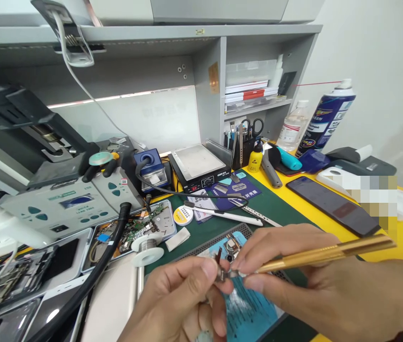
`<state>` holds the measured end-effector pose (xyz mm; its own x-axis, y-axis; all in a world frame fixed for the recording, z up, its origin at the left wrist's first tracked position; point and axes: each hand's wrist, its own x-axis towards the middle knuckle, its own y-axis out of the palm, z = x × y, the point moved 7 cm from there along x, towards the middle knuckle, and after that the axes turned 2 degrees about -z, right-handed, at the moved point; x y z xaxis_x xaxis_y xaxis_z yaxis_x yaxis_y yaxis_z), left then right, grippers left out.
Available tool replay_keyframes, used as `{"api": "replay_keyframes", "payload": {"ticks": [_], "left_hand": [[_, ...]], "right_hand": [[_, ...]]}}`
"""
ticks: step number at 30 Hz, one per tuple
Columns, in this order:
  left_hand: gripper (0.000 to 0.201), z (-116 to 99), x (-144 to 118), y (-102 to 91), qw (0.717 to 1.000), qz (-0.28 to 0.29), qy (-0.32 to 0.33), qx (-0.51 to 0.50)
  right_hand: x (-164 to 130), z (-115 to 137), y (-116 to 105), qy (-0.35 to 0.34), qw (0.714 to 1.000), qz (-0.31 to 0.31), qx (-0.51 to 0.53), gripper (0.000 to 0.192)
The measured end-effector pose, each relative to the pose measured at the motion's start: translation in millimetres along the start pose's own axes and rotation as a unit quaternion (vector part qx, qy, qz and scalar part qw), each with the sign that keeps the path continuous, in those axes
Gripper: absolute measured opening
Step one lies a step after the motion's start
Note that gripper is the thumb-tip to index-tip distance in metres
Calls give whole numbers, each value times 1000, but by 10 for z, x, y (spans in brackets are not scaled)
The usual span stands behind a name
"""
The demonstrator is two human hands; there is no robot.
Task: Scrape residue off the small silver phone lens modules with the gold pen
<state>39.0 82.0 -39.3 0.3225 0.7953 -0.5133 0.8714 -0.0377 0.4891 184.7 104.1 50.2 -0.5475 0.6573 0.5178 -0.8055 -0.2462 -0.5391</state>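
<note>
- A grey plastic soldering station (69,204) with teal oval buttons sits at 9 o'clock of the scene, a thick black ribbed hose (110,247) curling down in front of it.
- A white spool of solder wire (148,249) stands just right of the hose, beside a shallow tray of green circuit boards (133,228).
- The left hand (180,304) rises from the 6 o'clock edge, thumb and forefinger pinched shut on a small metal part (225,273); the part is too small and too covered to make out its shape.
- A perforated dark mat bearing an opened phone with a light-blue back (247,308) lies on the green desk (280,204) directly under both hands.
- A flat black heating plate (197,166) with a brushed metal top sits at 12 o'clock of the hands, against the grey shelf unit.
- The right hand (311,280) comes in from 4 o'clock, its fingers (254,266) clenched around a slim brass-coloured tool (326,254).
- The tool is a smooth round rod; its long axis runs nearly level, tail toward 3 o'clock, tip toward 9 o'clock, meeting the small metal part at the left fingertips.
- A dark glossy smartphone (333,206) lies face up on the yellow desk edge at 2 o'clock of the hands.
- A tall blue-and-white spray can (330,116) stands behind it, next to a clear plastic bottle (294,126).
</note>
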Motion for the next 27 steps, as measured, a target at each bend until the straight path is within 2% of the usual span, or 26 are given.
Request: {"api": "replay_keyframes", "payload": {"ticks": [2, 7, 11, 17, 20, 22, 24, 25, 27], "left_hand": [[43, -9, 17, -3, 1000, 1, 3, 2], [40, -14, 38, -9, 1000, 8, 12, 17], [38, -1, 32, 5, 1000, 7, 27, -2], [36, -32, 45, -29, 995, -45, 77, -55], [35, -32, 42, -23, 993, -55, 70, -82], [32, -39, 36, -6, 992, -47, 70, -94], [32, -42, 33, 0, 992, -42, 71, -98], [32, -41, 33, -3, 992, -42, 72, -98], [33, -35, 37, -17, 991, -46, 71, -101]], "right_hand": [[13, 15, -10, -9, 1000, -1, -5, 15], [44, 31, 13, -10, 999, 41, -21, 19], [33, 27, 14, -2, 999, 27, -23, 20], [57, 66, -64, -12, 1000, -17, -20, 23], [-18, 96, 29, -48, 999, -3, -10, 26], [-131, 77, 112, -62, 998, -14, -4, 26], [-243, 5, 185, -43, 998, -27, -32, 28], [-286, 0, 181, -53, 997, -49, -40, 26], [-312, 0, 227, -77, 995, -17, -62, 26]]}}
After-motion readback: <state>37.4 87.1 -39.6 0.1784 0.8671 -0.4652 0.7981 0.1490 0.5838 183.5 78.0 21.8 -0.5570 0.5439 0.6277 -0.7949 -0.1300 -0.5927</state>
